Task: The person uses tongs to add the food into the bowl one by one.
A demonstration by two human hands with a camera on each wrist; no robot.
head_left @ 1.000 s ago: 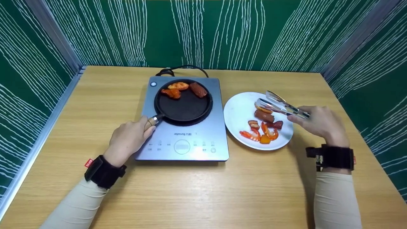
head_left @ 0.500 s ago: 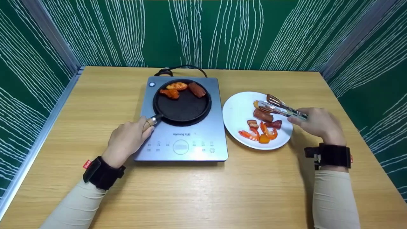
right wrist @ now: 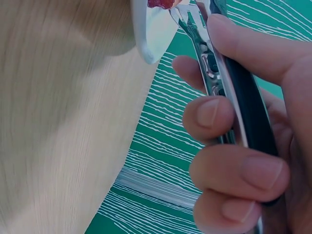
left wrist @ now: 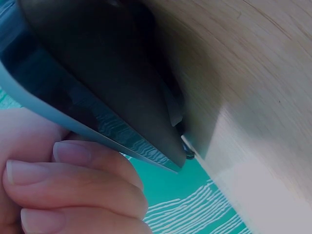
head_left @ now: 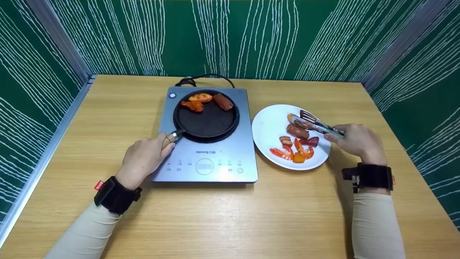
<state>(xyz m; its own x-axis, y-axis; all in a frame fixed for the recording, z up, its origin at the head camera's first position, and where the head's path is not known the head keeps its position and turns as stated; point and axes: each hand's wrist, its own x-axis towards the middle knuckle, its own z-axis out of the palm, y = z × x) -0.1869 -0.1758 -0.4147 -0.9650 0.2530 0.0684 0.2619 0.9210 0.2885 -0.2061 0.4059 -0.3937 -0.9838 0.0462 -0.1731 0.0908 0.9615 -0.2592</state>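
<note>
My left hand (head_left: 144,157) grips the wooden handle (head_left: 171,137) of a black frying pan (head_left: 206,122). In the left wrist view its fingers (left wrist: 78,185) are curled below the cooker's edge; the handle is hidden there. Inside the pan lie a chicken drumette (head_left: 193,105), an oval orange-yellow piece (head_left: 201,97) and a brown meat piece (head_left: 223,101). My right hand (head_left: 359,142) holds metal tongs (head_left: 323,128), fingers curled round their dark-gripped arms (right wrist: 243,97). The tong tips are over the far right of a white plate (head_left: 267,122), above a brown sausage-like piece (head_left: 297,131). Whether they pinch food is unclear.
Beneath the pan is a silver induction cooker (head_left: 230,158) with a black cable (head_left: 215,75) behind it. The plate also bears shrimp (head_left: 282,153), a pork piece (head_left: 286,140), a dark red piece (head_left: 310,141) and an orange chunk (head_left: 298,157). Green walls (head_left: 251,39) border the wooden table (head_left: 215,219).
The tongs have come down over the plate's far right, and their tips have drawn closer together. My right hand has shifted slightly left. My left hand keeps its hold on the pan handle.
</note>
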